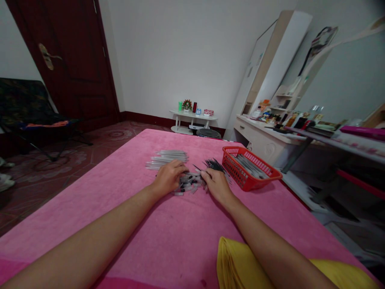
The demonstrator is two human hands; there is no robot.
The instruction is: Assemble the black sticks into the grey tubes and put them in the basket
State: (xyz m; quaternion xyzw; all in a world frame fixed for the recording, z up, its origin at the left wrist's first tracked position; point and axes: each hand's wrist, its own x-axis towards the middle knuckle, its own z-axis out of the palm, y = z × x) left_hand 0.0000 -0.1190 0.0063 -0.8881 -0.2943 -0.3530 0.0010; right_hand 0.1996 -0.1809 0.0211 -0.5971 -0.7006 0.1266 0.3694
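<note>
On the pink cloth [168, 241] both my hands rest beside a small heap of clear caps and black parts [190, 183]. My left hand [169, 177] is curled over the heap's left side, its fingers bent down among the pieces. My right hand [217, 184] lies on the right side, fingertips touching the pile. What either hand pinches is hidden. A row of clear tubes [167, 158] lies just beyond my left hand. Black thin refills [214, 164] are fanned out beyond my right hand. A red basket [237, 170] with finished pens stands to the right.
A yellow cushion [234, 265] sits at the near edge under my right forearm. A dressing table [264, 138] with bottles stands right of the bed, a small white stand [192, 116] by the far wall, and a dark chair [27, 108] by the door at left.
</note>
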